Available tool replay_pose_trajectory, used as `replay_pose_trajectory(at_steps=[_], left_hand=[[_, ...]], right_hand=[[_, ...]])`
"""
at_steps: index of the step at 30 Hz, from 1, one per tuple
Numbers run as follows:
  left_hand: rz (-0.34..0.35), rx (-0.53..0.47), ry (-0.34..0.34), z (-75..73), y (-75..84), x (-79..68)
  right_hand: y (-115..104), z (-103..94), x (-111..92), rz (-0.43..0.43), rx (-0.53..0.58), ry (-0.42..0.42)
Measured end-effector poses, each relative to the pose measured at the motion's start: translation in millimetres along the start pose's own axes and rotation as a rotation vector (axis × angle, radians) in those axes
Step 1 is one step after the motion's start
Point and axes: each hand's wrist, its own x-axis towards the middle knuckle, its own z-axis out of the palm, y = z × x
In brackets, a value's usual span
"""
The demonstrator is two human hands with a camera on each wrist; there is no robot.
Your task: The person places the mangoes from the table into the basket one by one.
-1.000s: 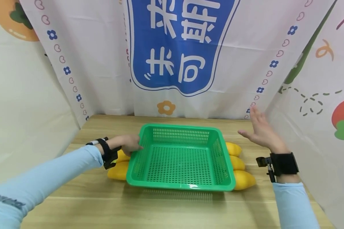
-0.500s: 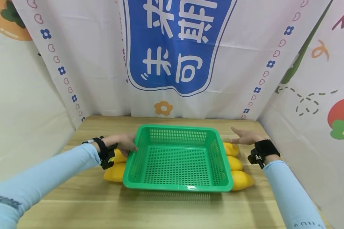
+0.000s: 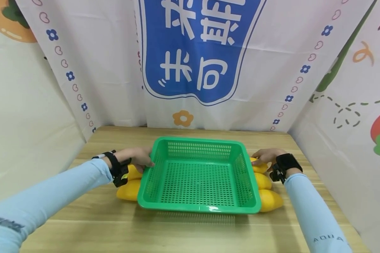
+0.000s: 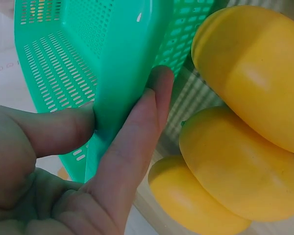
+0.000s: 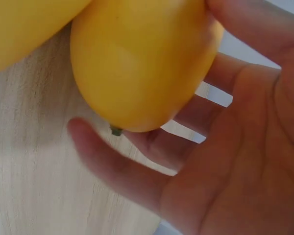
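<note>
A green plastic basket (image 3: 199, 208) with slotted walls sits on the wooden table. My left hand (image 3: 136, 156) pinches its left rim, thumb inside and fingers outside in the left wrist view. Several yellow mangoes (image 4: 240, 166) lie beside that wall. On the right side, my right hand (image 3: 269, 154) curls its fingers and thumb around the farthest mango (image 5: 142, 63), whose green stem shows in the right wrist view. Two more mangoes, a middle one (image 3: 263, 181) and a nearer one (image 3: 270, 201), lie in front of it, partly hidden by the basket.
The wooden table (image 3: 114, 228) extends in front of the basket. A white printed cloth (image 3: 120, 88) hangs behind it, and similar cloth walls stand at left and right. The basket's slotted floor is bare.
My right hand has come down from above the table's right side and closed around the far right mango. The left hand stays on the basket rim, and the basket has hardly moved.
</note>
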Motion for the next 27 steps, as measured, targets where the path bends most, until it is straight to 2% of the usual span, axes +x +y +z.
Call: replay_pose_trajectory(at_steps=[9, 16, 22, 27], left_hand=[[-0.005, -0.027, 0.017, -1.9, 1.9, -3.7], [-0.014, -0.03, 0.045, 1.8, -2.6, -3.6], [-0.01, -0.006, 0.053, 1.2, -3.8, -4.0], [-0.007, -0.023, 0.045, -0.7, -1.8, -4.0]], right_hand=[[2.6, -1.7, 4.2, 0.0, -0.08, 0.042], [6.9, -2.3, 1.8, -0.021, -0.069, 0.072], [12.0, -15.9, -7.5, -0.109, -0.188, 0.174], [9.9, -25.6, -21.5, -0.164, -0.232, 0.273]])
